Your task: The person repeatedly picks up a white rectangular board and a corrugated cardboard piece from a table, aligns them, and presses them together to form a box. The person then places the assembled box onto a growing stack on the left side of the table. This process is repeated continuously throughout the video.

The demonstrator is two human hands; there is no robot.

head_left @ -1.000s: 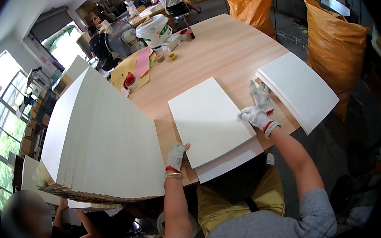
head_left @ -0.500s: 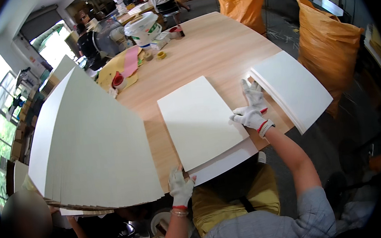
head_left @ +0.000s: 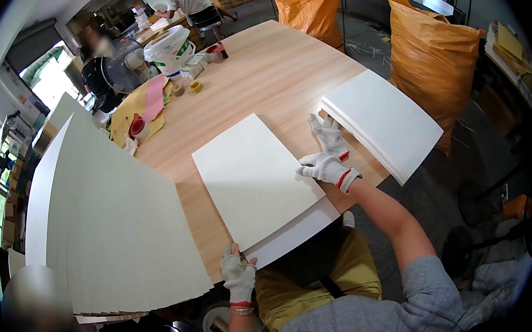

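A white rectangular board (head_left: 254, 176) lies on the wooden table in front of me. A thin white sheet (head_left: 294, 232) sticks out from under its near edge. My left hand (head_left: 237, 275), in a white glove, is at their near left corner, fingers stretched along the left side and thumb by the sheet's corner. My right hand (head_left: 324, 168), gloved too, rests at the board's right edge with its fingers apart. Just beyond it lies what looks like a loose white glove (head_left: 328, 134) with a red cuff. A stack of white sheets (head_left: 385, 121) lies to the right.
A tall stack of large white boards (head_left: 119, 223) fills the left side, with another person partly behind it. A white bucket (head_left: 168, 51), yellow tape (head_left: 195, 87) and a red tape roll (head_left: 138, 126) sit farther back. Orange sacks (head_left: 430, 57) stand beyond the right edge.
The whole view has shifted, so the table and sacks sit farther left. Both hands keep about the same places on the board. A person at the back now holds up a white sheet.
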